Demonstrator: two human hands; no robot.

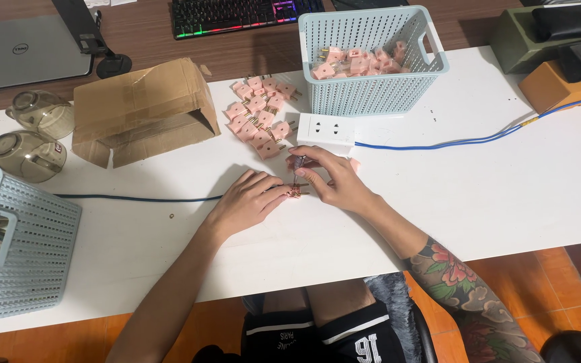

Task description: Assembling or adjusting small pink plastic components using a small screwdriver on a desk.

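Observation:
My left hand (247, 202) rests on the white table (479, 202) and pinches a small pink plug (294, 193) with metal prongs at its fingertips. My right hand (331, 178) is curled just to the right and holds a thin screwdriver (298, 168) upright, its tip down on that plug. Both hands meet over the plug in the middle of the table. A pile of several pink plugs (261, 114) lies beyond my hands. A white power strip (325, 129) with a blue cable (465, 138) sits right behind my right hand.
A light blue basket (371, 94) with more pink plugs stands at the back. An open cardboard box (144, 111) lies at the back left, two glass bowls (31, 134) beside it. Another blue basket (18, 242) sits at the left edge. Laptop and keyboard lie behind.

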